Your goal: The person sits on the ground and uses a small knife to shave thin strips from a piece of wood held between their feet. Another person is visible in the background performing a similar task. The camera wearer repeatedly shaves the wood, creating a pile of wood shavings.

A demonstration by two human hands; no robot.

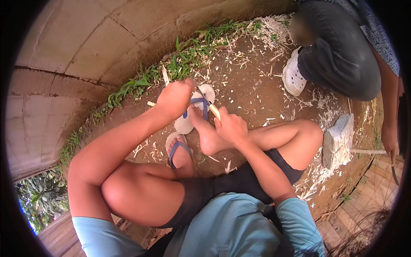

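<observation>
Seen from the head camera, a squatting person's left hand (pixel 174 97) is fisted around a thin pale stick (pixel 165 75), whose lower length is hidden in the grip. The right hand (pixel 231 126) is clenched on a knife (pixel 209 105), its blade angled toward the stick above white flip-flops (pixel 185 124). Wood shavings (pixel 319 173) litter the dirt. At right, a neighbour's hand (pixel 390 143) is partly cut off.

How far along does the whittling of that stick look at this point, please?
Much cutting looks done: pale shavings litter the dirt. In hand: the left hand grips a thin stick while the right hand holds a knife against it. How much remains cannot be told; the stick is mostly hidden.
</observation>
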